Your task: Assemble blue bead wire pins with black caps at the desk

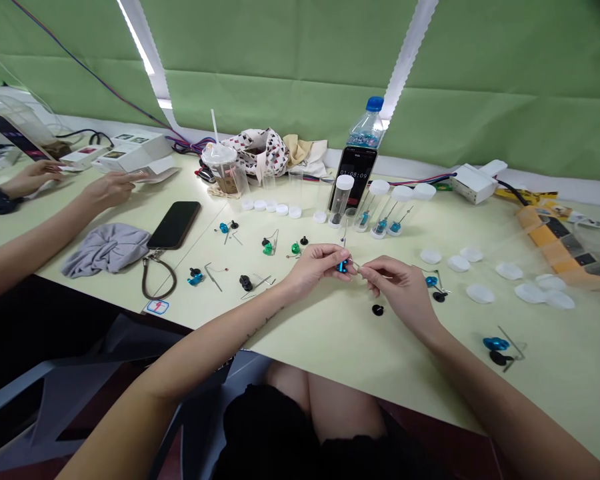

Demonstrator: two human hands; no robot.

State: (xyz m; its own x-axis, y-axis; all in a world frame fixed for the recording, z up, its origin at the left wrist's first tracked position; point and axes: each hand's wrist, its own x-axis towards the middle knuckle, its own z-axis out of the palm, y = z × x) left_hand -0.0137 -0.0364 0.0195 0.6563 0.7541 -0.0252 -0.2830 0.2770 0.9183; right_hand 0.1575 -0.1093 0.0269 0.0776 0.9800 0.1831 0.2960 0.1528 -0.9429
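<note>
1. Head view: we see a green curtain spanning the background.
2. Below it we find a pale table scattered with small parts.
3. A co-worker's bare arm comes in from the left, its hand around a flat whitish item.
4. At the far right we note an orange-and-black object that we cannot identify.
5. Near the middle we see the right hand, thumb and fingers pinched together on a thin metal rod.
6. Just beside it, the left hand is closed, its fingertips gripping a small blue part above the table; whether rod and part touch, we cannot tell.
7. Behind the hands we read 01:08:09 on an upright phone, a water bottle behind it.
8. Before that phone we count 4 filled tubes, upright, white-topped, 1 holding something dark and 3 holding blue pieces.
9. To the right we see white caps lying about.
10. Smallest, a black knob lies just below the right hand.
</note>
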